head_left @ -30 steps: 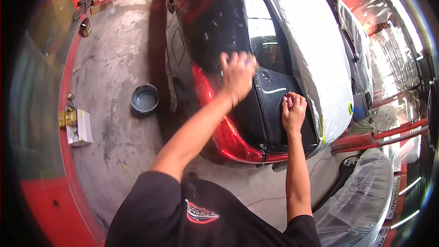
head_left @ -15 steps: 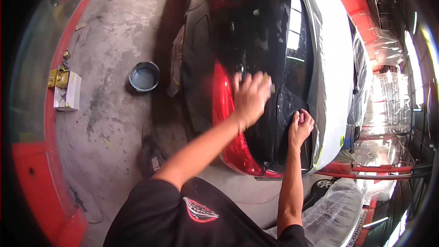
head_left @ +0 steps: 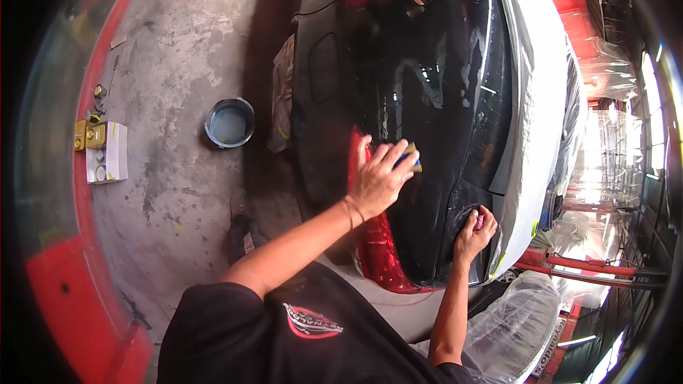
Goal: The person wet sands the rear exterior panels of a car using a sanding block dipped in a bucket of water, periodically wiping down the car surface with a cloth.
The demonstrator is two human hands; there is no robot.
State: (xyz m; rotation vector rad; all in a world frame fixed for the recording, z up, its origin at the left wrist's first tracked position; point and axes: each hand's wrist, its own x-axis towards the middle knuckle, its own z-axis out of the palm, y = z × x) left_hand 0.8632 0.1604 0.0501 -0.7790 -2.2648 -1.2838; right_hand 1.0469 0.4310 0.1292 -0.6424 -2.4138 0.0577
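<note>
Head view: nearest, the right hand (head_left: 475, 237) pinches a small pink wad (head_left: 479, 222), mostly hidden in its grip. Farther left, the left hand (head_left: 380, 180) has shifted toward the long red tail lamp (head_left: 380, 245), bringing its clasped yellow-and-blue block (head_left: 410, 159) over the glossy black car panel (head_left: 435, 135) beside it; the block's underside cannot be seen.

The bare left arm (head_left: 295, 250) slants forward and inward to a bare left hand (head_left: 383, 183), palm down, its fingers spread and bent; the bare right arm (head_left: 453, 313) reaches more nearly straight ahead, the bare right hand (head_left: 472, 240) curled, fingers bent inward.
</note>
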